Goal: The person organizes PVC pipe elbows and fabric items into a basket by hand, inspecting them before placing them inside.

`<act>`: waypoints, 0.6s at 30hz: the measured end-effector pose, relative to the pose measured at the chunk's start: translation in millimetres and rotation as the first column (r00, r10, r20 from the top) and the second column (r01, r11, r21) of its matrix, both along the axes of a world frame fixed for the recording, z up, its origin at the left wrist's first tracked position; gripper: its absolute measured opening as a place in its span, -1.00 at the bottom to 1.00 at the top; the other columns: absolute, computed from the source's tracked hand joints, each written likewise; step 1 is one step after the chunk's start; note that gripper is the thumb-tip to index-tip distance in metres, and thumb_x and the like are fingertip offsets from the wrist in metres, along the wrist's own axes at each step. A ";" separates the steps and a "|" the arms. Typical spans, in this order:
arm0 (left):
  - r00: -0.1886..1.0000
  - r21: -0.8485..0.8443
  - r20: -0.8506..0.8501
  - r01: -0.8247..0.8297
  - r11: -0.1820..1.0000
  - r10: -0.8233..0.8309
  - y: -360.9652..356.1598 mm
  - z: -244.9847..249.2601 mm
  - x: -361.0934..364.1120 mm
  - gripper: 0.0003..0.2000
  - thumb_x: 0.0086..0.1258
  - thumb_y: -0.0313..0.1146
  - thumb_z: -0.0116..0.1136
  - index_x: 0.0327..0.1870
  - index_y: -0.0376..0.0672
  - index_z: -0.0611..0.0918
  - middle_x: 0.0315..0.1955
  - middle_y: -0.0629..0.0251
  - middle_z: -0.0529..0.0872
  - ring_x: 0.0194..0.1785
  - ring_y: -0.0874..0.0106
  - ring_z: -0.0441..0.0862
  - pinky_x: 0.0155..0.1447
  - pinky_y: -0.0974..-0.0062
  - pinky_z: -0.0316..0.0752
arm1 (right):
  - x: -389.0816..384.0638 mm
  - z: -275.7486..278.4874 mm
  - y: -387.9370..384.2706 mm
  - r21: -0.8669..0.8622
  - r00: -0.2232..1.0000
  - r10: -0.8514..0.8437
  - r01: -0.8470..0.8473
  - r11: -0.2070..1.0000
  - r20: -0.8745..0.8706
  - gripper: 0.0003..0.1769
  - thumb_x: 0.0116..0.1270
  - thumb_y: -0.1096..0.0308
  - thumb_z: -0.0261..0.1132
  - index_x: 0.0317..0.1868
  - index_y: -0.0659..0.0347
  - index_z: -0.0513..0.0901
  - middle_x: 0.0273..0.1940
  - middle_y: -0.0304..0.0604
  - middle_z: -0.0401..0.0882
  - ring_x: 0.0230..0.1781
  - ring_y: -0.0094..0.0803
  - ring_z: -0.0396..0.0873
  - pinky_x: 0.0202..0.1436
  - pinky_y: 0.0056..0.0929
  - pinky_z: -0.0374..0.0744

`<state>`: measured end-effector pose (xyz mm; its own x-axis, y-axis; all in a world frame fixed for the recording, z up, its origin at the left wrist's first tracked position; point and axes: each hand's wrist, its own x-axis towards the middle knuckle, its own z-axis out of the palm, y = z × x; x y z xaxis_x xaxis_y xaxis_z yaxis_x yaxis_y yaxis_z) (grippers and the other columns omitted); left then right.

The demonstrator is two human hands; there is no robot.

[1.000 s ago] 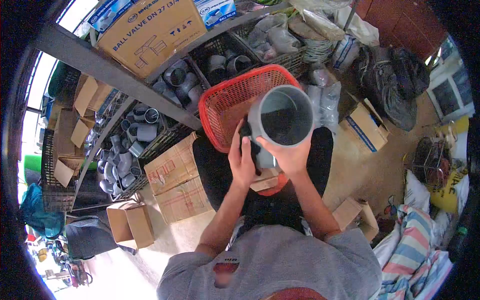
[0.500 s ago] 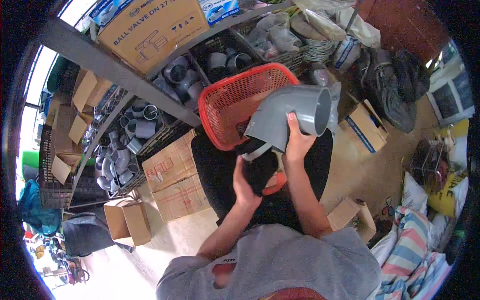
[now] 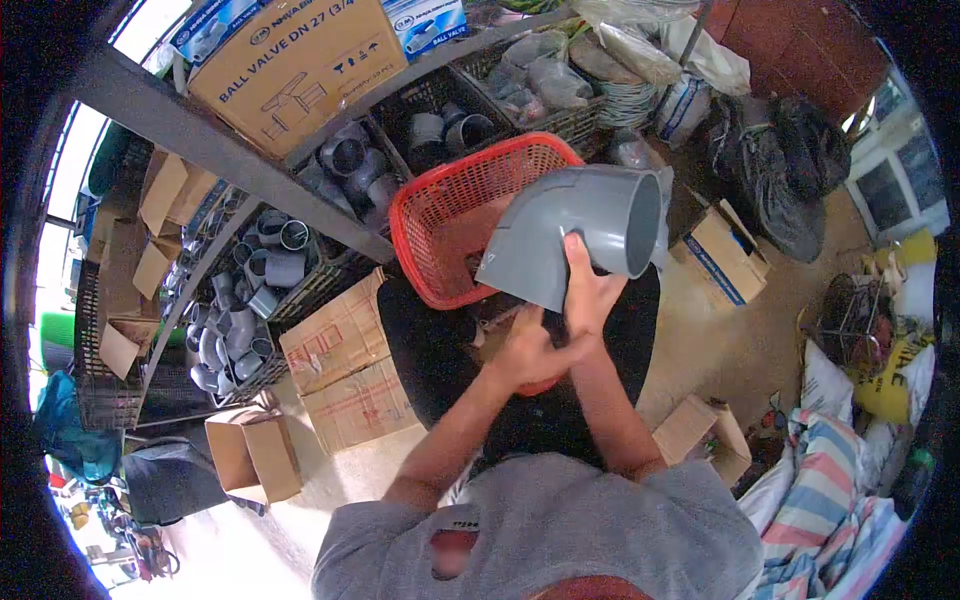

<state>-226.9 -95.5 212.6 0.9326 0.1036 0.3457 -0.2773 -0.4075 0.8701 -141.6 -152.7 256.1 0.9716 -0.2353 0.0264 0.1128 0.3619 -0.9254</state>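
My right hand [image 3: 592, 296] grips a large grey PVC elbow [image 3: 565, 235] from below and holds it up over my lap, its open mouth facing right. My left hand [image 3: 530, 352] sits just below the elbow with its fingers curled, pressed against my right wrist; whether it holds anything is hidden. Behind the elbow a red plastic basket [image 3: 445, 225] rests tilted on my knees. The black cloth does not show clearly.
A metal shelf [image 3: 220, 140] on the left holds crates of grey pipe fittings [image 3: 270, 265] and a ball valve carton [image 3: 290, 60]. Cardboard boxes [image 3: 345, 370] stand on the floor by my legs. Black bags [image 3: 790, 170] and a striped cloth [image 3: 830, 500] lie to the right.
The elbow turned from mouth-toward-me to mouth facing right. My left hand, which wiped it with a black cloth, dropped below it and closed against my right wrist; the cloth went out of sight.
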 end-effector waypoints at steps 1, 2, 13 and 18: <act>1.000 -0.006 -0.003 -0.006 1.000 0.006 4.0 1.9 1.6 -0.19 0.29 -0.06 0.37 0.42 -0.44 0.31 0.31 -0.23 0.43 0.38 -0.14 0.40 0.47 0.05 0.25 | 0.8 -4.2 1.2 -0.035 0.999 -0.036 0.037 0.999 0.021 -0.46 0.15 0.39 0.60 0.10 0.35 0.59 0.05 -0.07 0.64 0.03 -0.28 0.59 0.23 -0.26 0.50; 0.999 0.180 0.020 0.024 0.983 -0.028 13.8 12.9 4.2 -0.15 0.26 -0.01 0.38 0.42 -0.44 0.31 0.31 -0.26 0.42 0.40 -0.17 0.37 0.48 0.03 0.23 | 0.2 -6.8 1.0 -0.069 0.996 -0.073 0.076 0.995 0.042 -0.46 0.14 0.39 0.61 0.09 0.35 0.60 0.05 -0.07 0.64 0.03 -0.27 0.59 0.24 -0.25 0.49; 1.000 -0.200 -0.014 0.022 0.979 -0.026 13.9 -44.2 -6.7 -0.27 0.47 -0.06 0.14 0.51 -0.34 0.22 0.42 -0.06 0.36 0.47 0.03 0.32 0.55 0.05 0.15 | -15.5 31.6 -2.8 -0.113 0.977 0.209 -0.205 0.972 0.028 0.11 -0.07 0.40 0.70 0.43 0.36 0.20 0.31 0.02 0.43 0.27 -0.22 0.46 0.43 -0.22 0.39; 0.978 -0.922 -0.117 -0.172 0.346 0.175 15.9 78.5 -11.4 -0.42 0.54 -0.02 -0.07 0.36 -0.34 0.42 0.22 -0.02 0.59 0.23 0.15 0.60 0.35 0.19 0.46 | -28.9 60.9 -17.3 -0.146 0.803 0.429 -0.407 0.902 0.413 0.18 0.00 0.16 0.67 0.52 0.30 0.13 0.43 0.02 0.32 0.49 -0.15 0.29 0.48 -0.11 0.32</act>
<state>-238.3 -79.6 291.1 0.8520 0.5179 -0.0772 -0.3061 0.6122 0.7291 -170.5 -170.0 317.0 0.8647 0.2037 0.4591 0.3455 0.4222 -0.8381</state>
